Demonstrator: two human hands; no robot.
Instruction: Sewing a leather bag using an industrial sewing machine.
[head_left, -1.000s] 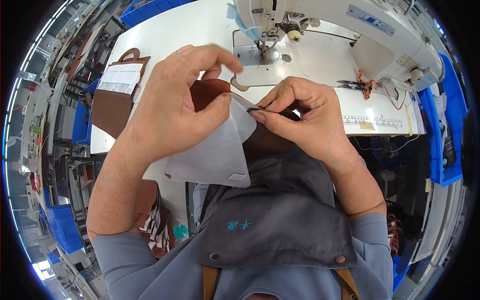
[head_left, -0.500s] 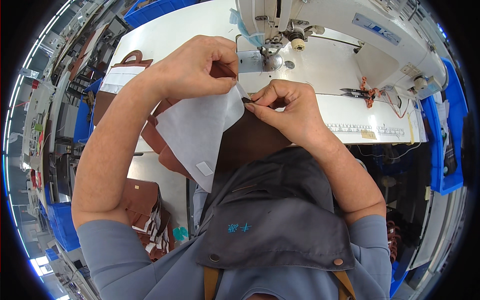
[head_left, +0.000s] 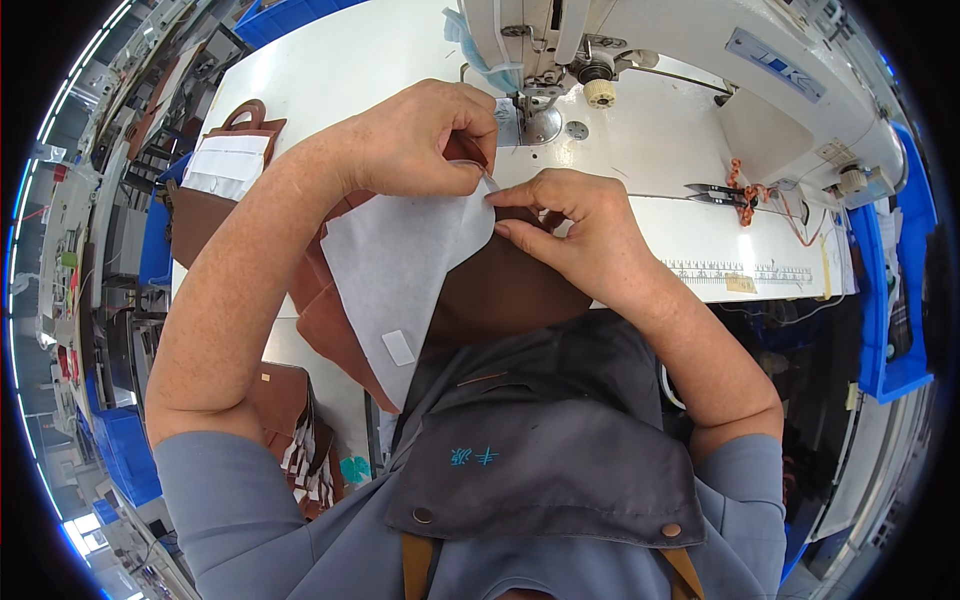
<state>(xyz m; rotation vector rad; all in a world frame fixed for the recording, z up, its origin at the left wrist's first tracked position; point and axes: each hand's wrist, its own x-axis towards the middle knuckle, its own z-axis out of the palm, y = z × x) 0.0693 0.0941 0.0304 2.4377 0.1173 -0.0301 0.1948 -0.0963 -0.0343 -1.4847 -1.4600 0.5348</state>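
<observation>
Just in front of the sewing machine, my left hand pinches the upper edge of a brown leather piece, whose white backing faces me. A small pale rectangle sits near the backing's lower tip. My right hand pinches the same edge close by, thumb and forefinger nearly meeting at the corner. Dark brown material hangs below my right hand, and a reddish-brown part shows behind the backing on the left. The fingertips hide the exact edge they grip.
Black thread snips and orange thread lie on the white table at right, above a ruler strip. A handled brown piece with white paper lies at left. Stacked leather pieces sit lower left; a blue bin is far right.
Both hands have shifted slightly right and toward me with the leather piece. My right fingers have moved to a new spot on the edge, and the white backing shows flatter and wider.
</observation>
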